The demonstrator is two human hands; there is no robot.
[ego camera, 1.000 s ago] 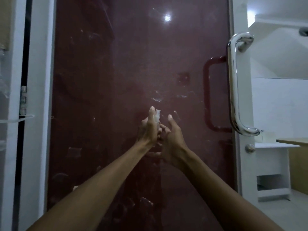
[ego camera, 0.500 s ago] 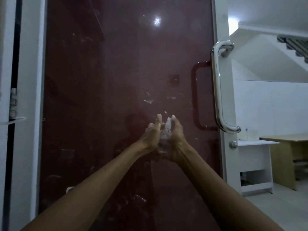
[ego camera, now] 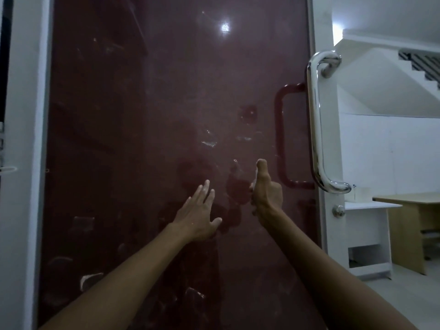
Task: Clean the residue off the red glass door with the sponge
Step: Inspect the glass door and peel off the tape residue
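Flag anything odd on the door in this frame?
Whitish residue smears mar the dark red glass door just above the hands, with more patches low on the left. Left hand is spread open; no sponge is clearly visible in the right hand.

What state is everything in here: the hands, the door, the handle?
left hand: open, fingers spread, holds nothing
right hand: edge-on, thumb up; grip hidden
red glass door: smeared, residue patches remain
residue: whitish, above the hands
chrome handle: untouched
sponge: cannot be made out
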